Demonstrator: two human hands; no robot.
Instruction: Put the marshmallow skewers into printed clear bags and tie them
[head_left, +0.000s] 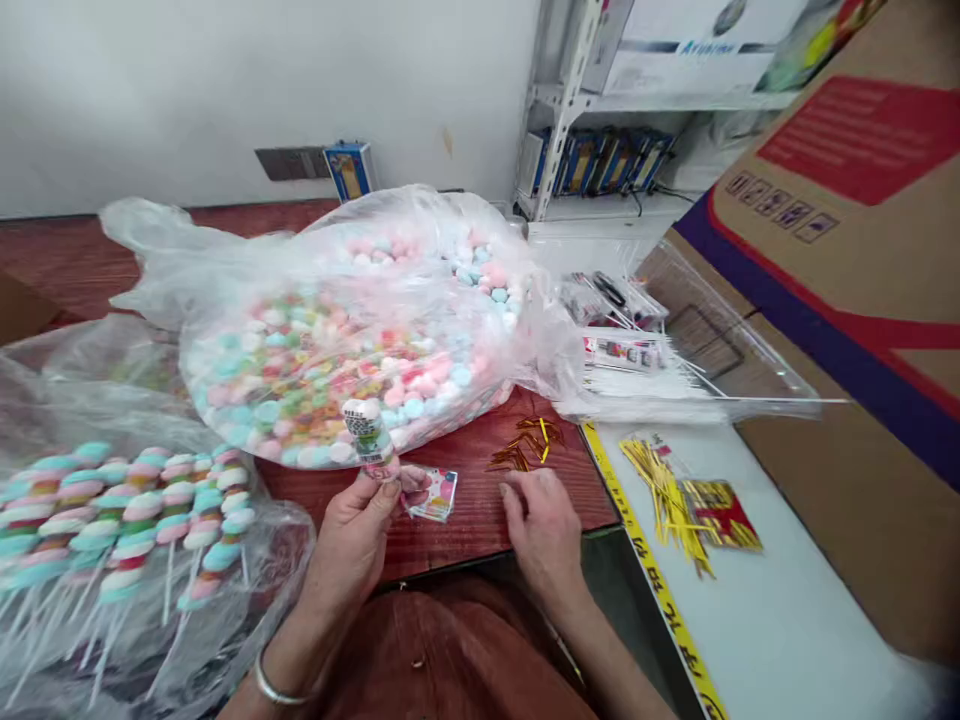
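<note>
My left hand is closed around a wrapped candy stick, held upright with its clear printed sleeve at the top. My right hand rests palm down on the red wooden table, fingers bent, fingertips next to a small pile of gold twist ties; whether it holds one is hidden. A small colourful label card lies between the hands. A big clear bag of pastel marshmallow candies sits just behind.
Finished candy skewers on white sticks lie in plastic at the left. Yellow twist ties and clear sleeves with white sticks are on the white surface at right. A large cardboard box stands right, shelves behind.
</note>
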